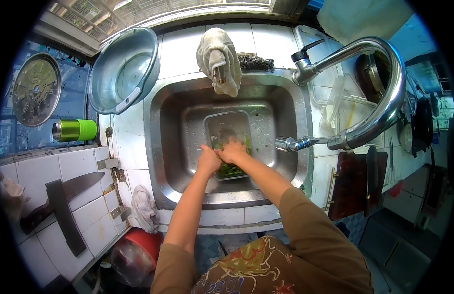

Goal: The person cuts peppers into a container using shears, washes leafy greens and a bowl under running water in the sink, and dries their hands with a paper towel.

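A clear rectangular plastic tub point(206, 128) sits in the steel sink point(180, 117), with water and green leafy vegetables point(230, 171) inside. At the tub's left side, my left hand point(208, 159) is closed, its thumb raised and its other fingers curled out of sight among the greens. Beside it, my right hand point(233, 151) reaches into the tub with its fingers apart, touching the leaves. The two hands meet near the thumbs. Water and leaves partly hide the fingertips.
A curved faucet point(394, 93) reaches over the sink's right side. A cloth point(214, 54) covers a fixture behind the sink. A translucent basin point(126, 68) stands back left. Knives lie at left point(72, 193) and on the dark cutting board point(352, 186) at right.
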{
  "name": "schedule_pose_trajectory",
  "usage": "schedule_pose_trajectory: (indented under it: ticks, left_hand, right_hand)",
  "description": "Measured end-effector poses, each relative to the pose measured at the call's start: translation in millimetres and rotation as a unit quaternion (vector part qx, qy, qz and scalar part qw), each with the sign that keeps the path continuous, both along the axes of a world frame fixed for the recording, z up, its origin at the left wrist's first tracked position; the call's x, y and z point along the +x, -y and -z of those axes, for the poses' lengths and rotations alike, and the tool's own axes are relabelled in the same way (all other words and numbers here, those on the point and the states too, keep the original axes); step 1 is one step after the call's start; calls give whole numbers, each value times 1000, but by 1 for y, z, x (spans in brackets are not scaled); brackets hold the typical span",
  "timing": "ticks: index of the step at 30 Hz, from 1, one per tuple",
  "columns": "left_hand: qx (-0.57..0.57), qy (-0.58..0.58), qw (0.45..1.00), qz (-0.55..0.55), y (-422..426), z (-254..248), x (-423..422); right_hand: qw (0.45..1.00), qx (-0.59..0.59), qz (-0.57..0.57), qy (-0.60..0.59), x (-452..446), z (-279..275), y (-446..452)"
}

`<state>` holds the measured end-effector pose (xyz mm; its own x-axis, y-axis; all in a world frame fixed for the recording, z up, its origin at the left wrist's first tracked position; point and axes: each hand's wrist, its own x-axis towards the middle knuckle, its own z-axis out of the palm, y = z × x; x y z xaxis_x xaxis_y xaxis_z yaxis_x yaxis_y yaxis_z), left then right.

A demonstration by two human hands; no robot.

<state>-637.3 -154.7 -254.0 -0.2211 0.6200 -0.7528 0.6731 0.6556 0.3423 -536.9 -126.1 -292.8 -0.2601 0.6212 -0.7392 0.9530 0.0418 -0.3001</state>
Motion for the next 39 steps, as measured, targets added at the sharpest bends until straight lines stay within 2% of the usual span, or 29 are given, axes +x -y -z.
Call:
schedule_pose_trajectory:
  ticks: [3,5,10,13,15,17,20,22,25,29,32,39]
  left_hand:
    - [-18,7,1000,21,1,-2,-3]
    - [65,-7,997,52,8,19,-5]
    - [21,14,999,40,-3,-19,5]
    - [17,25,999,27,-3,-21,6]
    - [20,32,999,21,-4,-21,6]
    - [52,50,997,17,-7,-25,7]
    - [62,44,997,26,-13,-27,3]
    - [98,31,994,37,-14,-16,-5]
    - [138,21,989,43,-17,-3,-10]
    - [207,-22,976,62,-18,-11,-7]
    - [248,-18,966,65,-21,-13,-8]
    - [260,-19,963,72,-34,-32,-6]
  right_hand:
    - [1000,-26,-7,-2,2,-2,0]
    - [1000,-27,-3,-4,4,-3,1]
    - [996,-80,-9,-23,13,-2,-3]
    - [993,-112,-30,-33,17,-5,-6]
    - [995,-90,-16,-42,18,-1,-3]
    - [996,-69,-3,-51,20,4,-2]
    - [995,-86,-10,-59,22,-17,-11]
    - [986,-148,-17,-72,24,-29,-18]
    - [984,-157,-14,-84,24,-35,-20]
    - [984,-159,-11,-84,20,-27,-20]
    - [976,-169,14,-139,17,3,-17]
    - [956,-207,81,-191,23,-9,-16]
